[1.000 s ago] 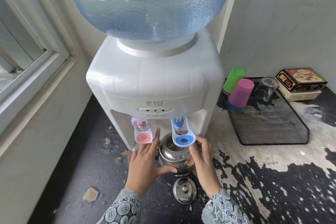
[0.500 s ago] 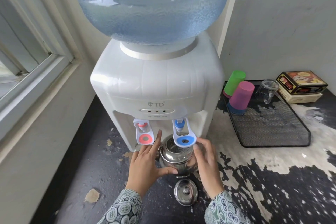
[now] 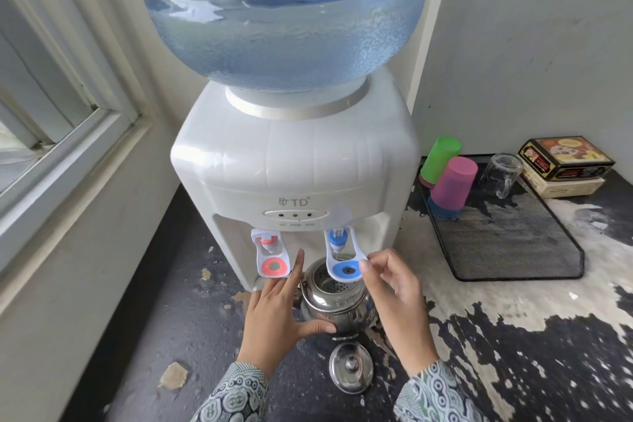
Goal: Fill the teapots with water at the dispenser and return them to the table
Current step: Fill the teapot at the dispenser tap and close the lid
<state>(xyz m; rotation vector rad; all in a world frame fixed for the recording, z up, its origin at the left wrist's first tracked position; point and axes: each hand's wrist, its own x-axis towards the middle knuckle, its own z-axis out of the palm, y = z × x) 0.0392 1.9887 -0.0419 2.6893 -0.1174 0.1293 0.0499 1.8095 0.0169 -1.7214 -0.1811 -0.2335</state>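
Note:
A shiny steel teapot (image 3: 337, 308) stands open on the worn dark counter, directly under the blue tap lever (image 3: 346, 269) of the white water dispenser (image 3: 291, 161). A perforated strainer shows inside its mouth. My left hand (image 3: 274, 312) cups the pot's left side, with the thumb across its front. My right hand (image 3: 397, 291) is raised beside the pot, and its fingertips pinch the right edge of the blue lever. The pot's round lid (image 3: 351, 367) lies on the counter just in front, between my wrists. I see no water stream.
A red tap lever (image 3: 273, 265) hangs left of the blue one. A big water bottle (image 3: 284, 10) tops the dispenser. To the right, a black mesh tray (image 3: 507, 243) holds upturned green (image 3: 440, 158) and pink (image 3: 454, 181) cups and a glass (image 3: 500, 173). Boxes (image 3: 565, 158) sit behind, and a window frame (image 3: 51, 113) is on the left.
My right hand has risen from the teapot's right side to the edge of the blue lever. The left hand and the teapot stay put.

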